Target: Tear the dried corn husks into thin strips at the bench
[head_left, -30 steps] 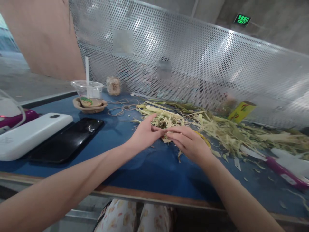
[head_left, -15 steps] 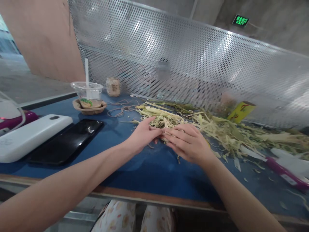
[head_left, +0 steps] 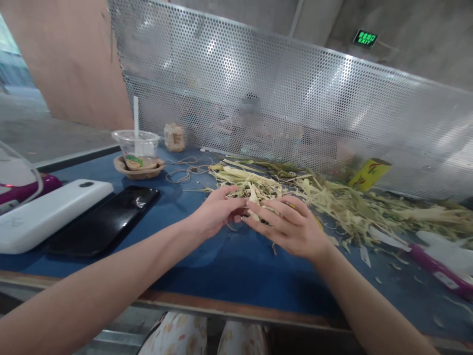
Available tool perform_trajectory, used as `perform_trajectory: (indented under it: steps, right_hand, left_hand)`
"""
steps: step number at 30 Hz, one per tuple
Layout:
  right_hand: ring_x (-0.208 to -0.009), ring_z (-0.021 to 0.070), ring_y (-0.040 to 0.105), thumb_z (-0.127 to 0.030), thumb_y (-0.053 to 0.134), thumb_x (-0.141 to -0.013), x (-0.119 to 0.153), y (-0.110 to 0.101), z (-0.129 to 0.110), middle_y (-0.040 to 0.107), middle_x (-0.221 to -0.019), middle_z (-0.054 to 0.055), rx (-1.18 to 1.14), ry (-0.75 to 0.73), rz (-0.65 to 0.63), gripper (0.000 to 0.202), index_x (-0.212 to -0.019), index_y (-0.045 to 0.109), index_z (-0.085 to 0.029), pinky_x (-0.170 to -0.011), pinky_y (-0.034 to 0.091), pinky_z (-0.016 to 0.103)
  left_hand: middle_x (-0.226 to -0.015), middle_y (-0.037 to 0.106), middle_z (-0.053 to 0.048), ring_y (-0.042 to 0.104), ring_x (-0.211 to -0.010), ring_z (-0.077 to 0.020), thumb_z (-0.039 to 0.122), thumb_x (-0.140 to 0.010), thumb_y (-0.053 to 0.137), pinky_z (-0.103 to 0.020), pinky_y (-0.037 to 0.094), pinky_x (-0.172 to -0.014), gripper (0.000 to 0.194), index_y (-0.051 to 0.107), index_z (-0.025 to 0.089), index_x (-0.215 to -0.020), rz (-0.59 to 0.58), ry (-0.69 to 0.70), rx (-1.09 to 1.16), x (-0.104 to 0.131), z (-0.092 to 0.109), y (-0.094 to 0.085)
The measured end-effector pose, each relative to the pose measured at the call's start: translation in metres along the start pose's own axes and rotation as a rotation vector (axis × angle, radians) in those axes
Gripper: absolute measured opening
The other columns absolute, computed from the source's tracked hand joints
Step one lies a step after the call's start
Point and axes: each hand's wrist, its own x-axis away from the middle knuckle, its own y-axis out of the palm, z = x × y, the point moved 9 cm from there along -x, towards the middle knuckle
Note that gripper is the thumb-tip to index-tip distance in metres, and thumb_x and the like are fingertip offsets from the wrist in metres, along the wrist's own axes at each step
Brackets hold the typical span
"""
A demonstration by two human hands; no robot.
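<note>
Between my two hands is a bundle of dried plant strips, pale yellow-green, like corn husk. My left hand grips its left side, thumb and fingers closed on it. On the other side my right hand curves its fingers over the front of the bundle, their tips meeting near my left thumb. The hands partly hide the bundle, which is held low over the blue tabletop. A large heap of loose husk strips spreads behind and to the right. Something yellow shows at the edge of my right hand, mostly hidden.
At left lie a black phone and a white power bank. Behind them a clear cup with a straw stands in a brown tray, beside thin cord and a jar. A yellow tube and purple-handled tool are right.
My hands keep hold of the bundle. The right fingers have shifted slightly over its front, and more of the pale strip shows between the hands. The view has tilted a little.
</note>
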Motion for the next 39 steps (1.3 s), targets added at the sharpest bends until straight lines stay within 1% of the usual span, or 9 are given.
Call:
perform_trajectory:
  steps: [9, 14, 18, 21, 23, 26, 33, 36, 39]
  right_hand:
    - [-0.094, 0.0122, 0.060, -0.012, 0.047, -0.086, 0.006, 0.005, 0.005, 0.067, -0.103, 0.003, -0.492, 0.126, 0.027, 0.032, -0.116, 0.054, -0.020, -0.086, 0.051, 0.027]
    - [-0.088, 0.0138, 0.063, -0.017, 0.044, -0.087, 0.007, 0.002, 0.018, 0.069, -0.098, 0.004, -0.713, 0.237, 0.108, 0.025, -0.108, 0.057, -0.022, -0.085, 0.050, 0.030]
    - [-0.068, 0.0154, 0.058, -0.034, 0.044, -0.085, 0.026, 0.015, 0.056, 0.062, -0.078, 0.006, -0.807, 0.725, 0.198, 0.020, -0.088, 0.056, -0.018, -0.060, 0.050, 0.029]
    - [-0.048, 0.0095, 0.043, -0.034, 0.053, -0.079, 0.039, 0.036, 0.064, 0.046, -0.058, -0.002, -0.826, 0.990, 0.094, 0.017, -0.072, 0.050, -0.019, -0.042, 0.037, 0.020]
    - [-0.045, 0.0078, 0.037, -0.029, 0.053, -0.079, 0.034, 0.044, 0.057, 0.042, -0.054, -0.004, -0.883, 0.973, -0.015, 0.018, -0.065, 0.048, -0.018, -0.041, 0.033, 0.019]
    - [-0.047, 0.0077, 0.038, -0.023, 0.049, -0.080, 0.026, 0.042, 0.051, 0.043, -0.054, -0.003, -0.933, 0.903, -0.030, 0.021, -0.060, 0.048, -0.018, -0.045, 0.032, 0.020]
    - [-0.051, 0.0097, 0.041, -0.021, 0.046, -0.080, 0.050, 0.028, 0.072, 0.043, -0.054, -0.003, -0.877, 1.068, 0.275, 0.022, -0.058, 0.045, -0.019, -0.049, 0.035, 0.022]
    - [-0.053, 0.0100, 0.043, -0.025, 0.044, -0.083, 0.052, 0.035, 0.073, 0.046, -0.059, -0.002, -0.945, 1.108, 0.242, 0.020, -0.064, 0.048, -0.019, -0.051, 0.037, 0.021]
    - [-0.061, 0.0119, 0.045, -0.031, 0.054, -0.078, 0.041, 0.039, 0.065, 0.050, -0.074, 0.001, -0.972, 1.017, 0.122, 0.016, -0.088, 0.051, -0.019, -0.056, 0.040, 0.024]
  left_hand:
    - [-0.061, 0.065, -0.002, 0.060, -0.057, -0.0126, 0.010, -0.068, 0.066, -0.018, 0.038, -0.042, 0.068, 0.034, 0.009, -0.128, 0.185, 0.198, -0.048, -0.001, 0.022, -0.020]
    - [-0.067, 0.068, -0.002, 0.056, -0.049, -0.0094, 0.019, -0.067, 0.067, -0.022, 0.046, -0.052, 0.066, 0.036, 0.011, -0.125, 0.172, 0.417, -0.235, 0.008, 0.043, -0.016]
    - [-0.071, 0.070, -0.004, 0.058, -0.052, -0.0114, 0.024, -0.070, 0.065, -0.024, 0.047, -0.056, 0.063, 0.036, 0.016, -0.126, 0.099, 0.515, -0.360, 0.016, 0.050, -0.005]
    - [-0.072, 0.071, -0.004, 0.062, -0.058, -0.0161, 0.026, -0.070, 0.065, -0.026, 0.048, -0.055, 0.064, 0.035, 0.019, -0.126, 0.044, 0.516, -0.387, 0.019, 0.046, 0.002]
    - [-0.071, 0.071, -0.004, 0.064, -0.062, -0.0183, 0.023, -0.070, 0.065, -0.026, 0.048, -0.055, 0.064, 0.035, 0.019, -0.126, 0.011, 0.508, -0.398, 0.019, 0.043, 0.006]
    - [-0.069, 0.070, -0.002, 0.063, -0.059, -0.0167, 0.020, -0.070, 0.065, -0.026, 0.049, -0.056, 0.060, 0.038, 0.020, -0.123, -0.042, 0.502, -0.396, 0.019, 0.043, 0.012]
    - [-0.064, 0.070, 0.000, 0.064, -0.056, -0.0128, 0.018, -0.069, 0.065, -0.027, 0.052, -0.065, 0.054, 0.038, 0.014, -0.116, 0.029, 0.433, -0.226, 0.015, 0.047, 0.002]
    - [-0.064, 0.070, 0.001, 0.065, -0.058, -0.0138, 0.020, -0.069, 0.066, -0.028, 0.053, -0.066, 0.054, 0.040, 0.016, -0.115, 0.032, 0.454, -0.229, 0.017, 0.050, 0.001]
    - [-0.063, 0.070, 0.002, 0.065, -0.058, -0.0147, 0.021, -0.069, 0.066, -0.029, 0.053, -0.066, 0.054, 0.040, 0.018, -0.115, -0.020, 0.479, -0.262, 0.018, 0.048, 0.006]
